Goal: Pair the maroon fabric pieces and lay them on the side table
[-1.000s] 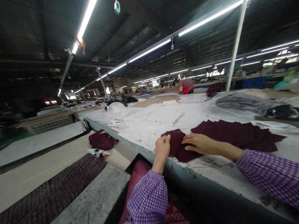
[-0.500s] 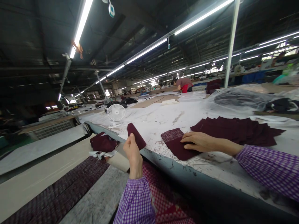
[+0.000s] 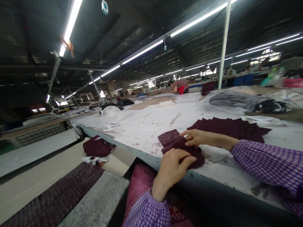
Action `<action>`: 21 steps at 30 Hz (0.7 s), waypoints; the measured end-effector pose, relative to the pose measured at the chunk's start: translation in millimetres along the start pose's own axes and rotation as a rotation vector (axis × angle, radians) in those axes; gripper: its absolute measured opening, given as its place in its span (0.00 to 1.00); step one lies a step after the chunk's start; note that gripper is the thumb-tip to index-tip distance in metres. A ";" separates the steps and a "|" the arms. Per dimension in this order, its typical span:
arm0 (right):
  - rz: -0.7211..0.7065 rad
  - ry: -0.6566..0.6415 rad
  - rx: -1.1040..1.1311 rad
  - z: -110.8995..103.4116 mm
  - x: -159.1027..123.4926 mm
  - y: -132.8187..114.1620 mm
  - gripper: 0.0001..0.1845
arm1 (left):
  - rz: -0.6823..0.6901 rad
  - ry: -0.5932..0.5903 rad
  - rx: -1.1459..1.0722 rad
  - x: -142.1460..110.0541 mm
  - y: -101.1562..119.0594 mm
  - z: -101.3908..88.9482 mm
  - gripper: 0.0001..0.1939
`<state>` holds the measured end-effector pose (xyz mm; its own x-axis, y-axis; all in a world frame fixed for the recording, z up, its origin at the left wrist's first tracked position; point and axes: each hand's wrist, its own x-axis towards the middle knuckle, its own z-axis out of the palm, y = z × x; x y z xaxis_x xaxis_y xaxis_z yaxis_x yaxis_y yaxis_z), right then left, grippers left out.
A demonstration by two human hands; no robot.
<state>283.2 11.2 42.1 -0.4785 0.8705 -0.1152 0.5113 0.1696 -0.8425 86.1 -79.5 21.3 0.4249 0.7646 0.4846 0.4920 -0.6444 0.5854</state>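
A small stack of dark maroon fabric pieces [image 3: 171,141] lies near the front edge of the white worktable [image 3: 151,123]. My left hand [image 3: 174,167] rests on the stack's near edge, fingers bent and pressed down on the top piece. From the right, my right hand [image 3: 197,138] lies on the stack's far side, fingers curled at the top piece's edge. A long fanned row of the same maroon pieces [image 3: 230,127] stretches away to the right behind my right wrist.
A small white fan [image 3: 111,114] stands further along the table. Maroon fabric [image 3: 97,146] sits on cardboard below the table's left edge. Clear plastic bags with dark cloth [image 3: 233,101] lie at the back right. A person [image 3: 178,85] bends over a far table.
My left hand held a single maroon piece up at the left; it has come back to the stack without it. My right hand stayed on the stack.
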 end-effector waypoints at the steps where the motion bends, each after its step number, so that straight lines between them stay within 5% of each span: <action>1: -0.025 -0.014 -0.010 0.1 -1.1 -2.2 0.38 | -0.036 0.046 -0.042 2.4 -3.0 -4.6 0.14; 4: -0.087 -0.065 -0.019 -2.9 -7.8 -10.7 0.36 | -0.161 0.287 -0.021 18.1 -20.4 -15.2 0.11; 6: -0.095 -0.089 -0.033 -7.1 -11.6 -13.9 0.36 | -0.173 0.337 0.035 33.4 -34.3 -16.5 0.10; 11: -0.092 -0.128 -0.121 -17.6 -8.0 -4.8 0.37 | -0.200 0.090 -0.033 65.8 -50.9 0.1 0.08; 14: -0.127 -0.121 -0.267 -23.9 -3.0 5.9 0.36 | -0.215 0.052 0.047 72.3 -49.3 14.6 0.07; 21: -0.261 0.097 -0.769 -33.8 -0.5 14.0 0.15 | -0.114 -0.093 0.419 68.5 -49.2 32.4 0.14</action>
<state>314.7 28.8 48.1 -0.6042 0.7891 0.1105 0.7556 0.6115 -0.2348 115.6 4.3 4.7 0.4068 0.8393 0.3607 0.7974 -0.5189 0.3081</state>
